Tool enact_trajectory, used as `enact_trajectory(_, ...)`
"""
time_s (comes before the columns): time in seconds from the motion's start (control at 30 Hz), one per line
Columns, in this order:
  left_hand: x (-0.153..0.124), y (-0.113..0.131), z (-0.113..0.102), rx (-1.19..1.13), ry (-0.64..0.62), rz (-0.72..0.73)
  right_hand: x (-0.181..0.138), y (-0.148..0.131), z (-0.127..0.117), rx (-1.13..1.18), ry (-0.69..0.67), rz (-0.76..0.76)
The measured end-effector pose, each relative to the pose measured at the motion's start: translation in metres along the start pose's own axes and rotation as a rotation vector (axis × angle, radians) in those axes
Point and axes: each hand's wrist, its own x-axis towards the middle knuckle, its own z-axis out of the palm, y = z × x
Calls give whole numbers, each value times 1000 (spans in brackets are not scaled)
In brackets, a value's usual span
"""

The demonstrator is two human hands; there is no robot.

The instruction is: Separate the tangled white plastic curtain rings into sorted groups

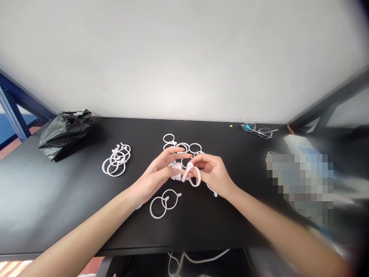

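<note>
Left hand (157,168)'s fingers are pinching a stack of white rings (176,171) above the bench (86,215), right hand (216,174)'s pinching another ring (187,173). Loose rings (117,157) around, black bag (67,130) left, glasses (257,130) back right, maybe a box (301,145).

black table (219,225), white rings (167,198), eyeglasses (264,132), plastic bag (67,130)

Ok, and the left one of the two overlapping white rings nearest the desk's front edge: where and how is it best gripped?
Probably a fingertip pinch on the left ring's outer rim, coming from above and the left. The slim hoop lies low on the desk, and its right side crosses the neighbouring ring, with its small knob there too.
</note>
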Motion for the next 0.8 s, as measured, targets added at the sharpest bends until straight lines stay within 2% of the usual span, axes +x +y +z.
enact_trajectory(0.17,-2,0,3,58,15,-8,0,1,-1,-20,15,30)
enact_trajectory(0.37,-1,-1,4,54,24,21,-1,-2,-5,-307,32,30)
enact_trajectory(0.6,-1,1,1,73,1,16,1,-6,-4,-75,4,24)
enact_trajectory(0.7,0,1,2,47,-36,22,2,-8,-4,-10,-44,9)
enact_trajectory(0.8,0,2,2,47,-14,50,2,-10,-5,45,-110,-31)
